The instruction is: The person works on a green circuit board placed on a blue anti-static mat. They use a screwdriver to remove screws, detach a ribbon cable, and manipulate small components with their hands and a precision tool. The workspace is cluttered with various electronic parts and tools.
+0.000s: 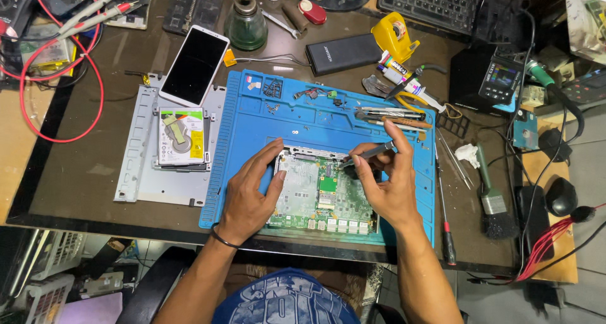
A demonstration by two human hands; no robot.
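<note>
Left hand (249, 194) spread flat on circuit board (322, 194); right hand (388, 185) pinching tweezers (369, 153) over board

The left hand (249, 194) rests on the left edge of the circuit board (322, 194), thumb on the metal shield. The right hand (388, 185) grips tweezers (369, 153), tips on the board's upper middle. The board lies on a blue mat (252, 119). A hard drive (181, 136) and phone (194, 65) lie to the left.
</note>
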